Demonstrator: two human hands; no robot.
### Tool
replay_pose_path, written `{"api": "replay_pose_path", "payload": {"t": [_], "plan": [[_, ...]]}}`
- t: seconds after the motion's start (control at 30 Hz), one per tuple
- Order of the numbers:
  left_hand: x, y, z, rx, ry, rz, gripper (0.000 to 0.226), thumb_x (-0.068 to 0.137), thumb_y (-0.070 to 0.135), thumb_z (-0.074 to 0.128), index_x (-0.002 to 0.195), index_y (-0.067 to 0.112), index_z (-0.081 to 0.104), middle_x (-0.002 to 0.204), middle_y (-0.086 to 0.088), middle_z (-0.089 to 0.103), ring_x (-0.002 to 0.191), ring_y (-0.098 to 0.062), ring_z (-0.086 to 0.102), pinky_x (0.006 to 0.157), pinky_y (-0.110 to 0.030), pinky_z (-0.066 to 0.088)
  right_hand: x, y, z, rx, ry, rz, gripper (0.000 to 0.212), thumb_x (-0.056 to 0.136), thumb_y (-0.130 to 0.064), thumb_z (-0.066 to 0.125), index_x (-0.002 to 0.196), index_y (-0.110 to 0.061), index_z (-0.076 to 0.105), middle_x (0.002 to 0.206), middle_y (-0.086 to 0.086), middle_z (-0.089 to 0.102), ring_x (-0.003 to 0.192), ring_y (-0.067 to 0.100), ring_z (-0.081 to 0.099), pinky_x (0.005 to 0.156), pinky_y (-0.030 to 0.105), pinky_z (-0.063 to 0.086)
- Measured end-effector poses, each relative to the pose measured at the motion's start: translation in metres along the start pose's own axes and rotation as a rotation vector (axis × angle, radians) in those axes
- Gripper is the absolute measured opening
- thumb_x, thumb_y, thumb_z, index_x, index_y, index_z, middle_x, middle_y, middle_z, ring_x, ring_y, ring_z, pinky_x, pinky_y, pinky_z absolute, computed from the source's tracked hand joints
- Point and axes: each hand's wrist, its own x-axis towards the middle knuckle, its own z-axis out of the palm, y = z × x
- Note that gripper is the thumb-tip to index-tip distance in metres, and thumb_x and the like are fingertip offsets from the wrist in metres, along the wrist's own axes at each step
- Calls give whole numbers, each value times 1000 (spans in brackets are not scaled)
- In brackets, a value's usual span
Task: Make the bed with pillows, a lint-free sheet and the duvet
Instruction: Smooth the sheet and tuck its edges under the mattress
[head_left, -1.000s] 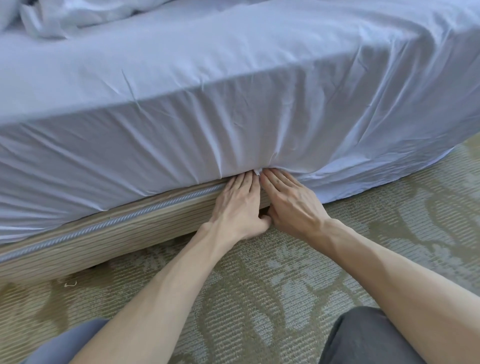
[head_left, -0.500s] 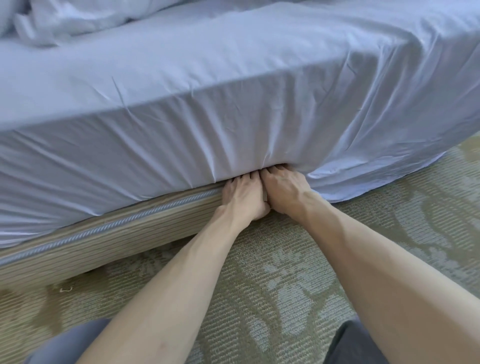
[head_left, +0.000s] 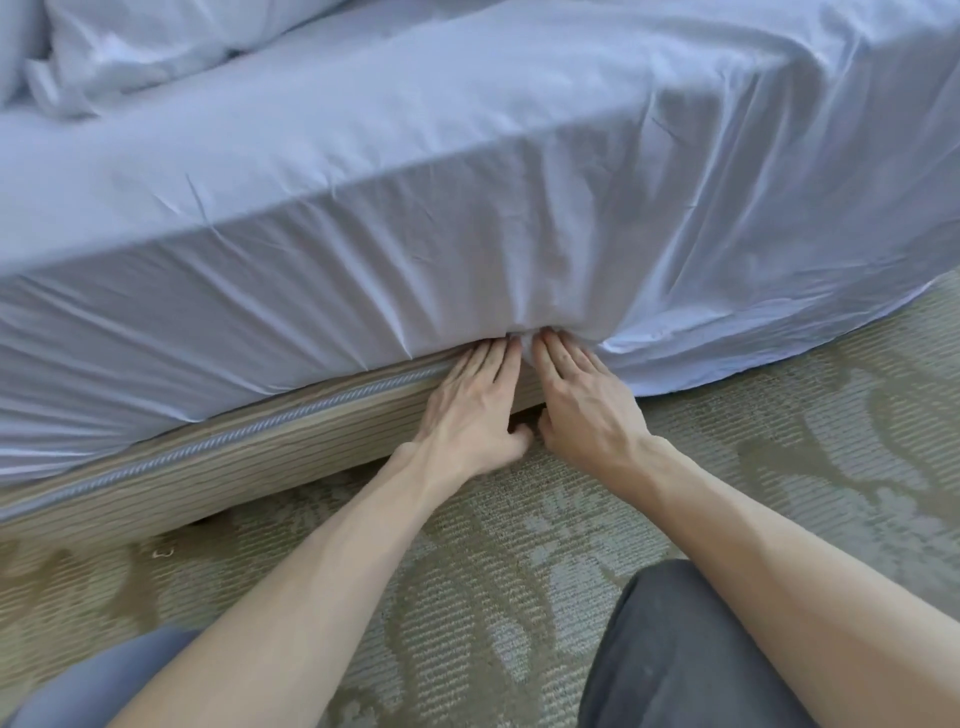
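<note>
Tucking with left hand (head_left: 467, 410) and right hand (head_left: 584, 410) flat, fingers straight, gripping nothing — sheet (head_left: 467, 234) bunched at the fingertips, loose hem hanging just right of them. Thin, soft, probably slippery — best pinched at that hem.

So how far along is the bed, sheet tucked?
Done: sheet spread on top, tucked above the bed base on the left. In hand: left hand and right hand, fingers straight, push its edge under. Left: the right stretch hangs loose onto the carpet; bunched bedding, likely the duvet, lies far left.
</note>
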Motion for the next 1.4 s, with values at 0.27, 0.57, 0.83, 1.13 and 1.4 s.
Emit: {"api": "replay_pose_path", "payload": {"t": [0.27,0.57,0.83,1.13,1.4], "plan": [[29,19,-6,43,-27,-98,103,79,47,66,161,8,17,166,-8,27,152,-21,26,126,-32,18,27,19,-10,51,20,-18,83,76,-13,65,153,-2,36,153,15,46,145,29,39,123,35,25],[60,40,-10,-22,-147,-277,89,84,44,68,156,13,25,157,-10,39,143,-28,40,118,-37,29,54,49,-20,-58,-79,-80,64,84,-22,68,144,-15,45,139,6,59,128,25,56,111,36,37],[48,47,-20,-32,-158,-175,92,82,50,64,156,11,25,157,-6,36,146,-23,35,115,-37,33,13,62,-21,168,106,-132,56,81,-10,55,137,-12,57,139,5,63,131,22,56,104,36,51],[77,49,-16,-118,-173,-250,80,82,42,61,154,20,31,156,-8,45,142,-27,44,114,-37,35,26,63,-8,51,-2,-30,92,67,-12,73,152,1,39,153,19,46,146,32,39,127,38,18],[70,48,-13,-112,-118,-187,83,89,30,60,159,7,22,163,-12,31,150,-26,31,122,-36,24,44,67,-23,8,-100,15,77,77,-15,66,150,-11,42,150,11,51,144,25,40,126,32,15]]}}
